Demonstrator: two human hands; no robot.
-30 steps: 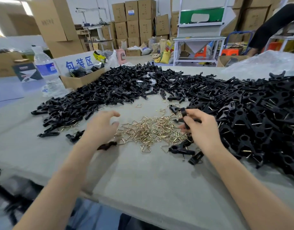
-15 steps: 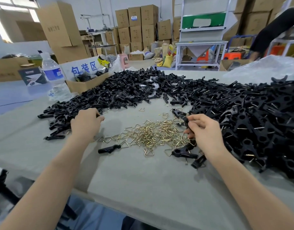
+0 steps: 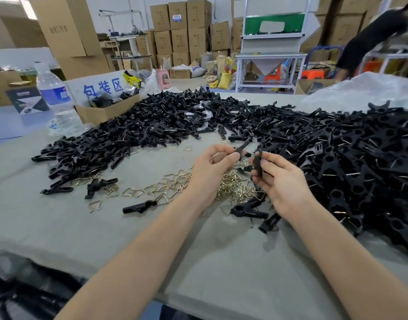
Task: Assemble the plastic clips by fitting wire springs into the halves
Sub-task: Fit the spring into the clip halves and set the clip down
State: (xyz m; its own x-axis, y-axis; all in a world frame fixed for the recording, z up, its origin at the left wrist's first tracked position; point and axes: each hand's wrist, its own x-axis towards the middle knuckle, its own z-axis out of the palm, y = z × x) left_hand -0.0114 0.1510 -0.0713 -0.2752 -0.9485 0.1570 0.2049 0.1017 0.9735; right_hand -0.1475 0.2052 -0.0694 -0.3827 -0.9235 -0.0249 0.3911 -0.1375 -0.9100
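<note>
My left hand [image 3: 213,168] pinches a black plastic clip half [image 3: 242,145] between thumb and fingers, its tip pointing up and right. My right hand [image 3: 282,179] grips a second black clip half [image 3: 258,161], held upright close beside the first; the two halves are a small gap apart. Both hands hover above a scatter of brass triangular wire springs [image 3: 235,187] on the grey table [image 3: 198,250]. A wide pile of black clip halves [image 3: 152,125] runs across the back, and a pile of clips with springs [image 3: 360,162] fills the right.
A water bottle [image 3: 54,98] and an open cardboard box [image 3: 106,112] stand at the back left. Loose clip pieces [image 3: 139,206] lie near my forearms. A clear plastic bag [image 3: 364,91] sits back right. Another person [image 3: 371,35] bends over a far table.
My left hand has come from the left pile to the middle with a clip half. My right hand has lifted slightly, turning its clip half upright to meet it.
</note>
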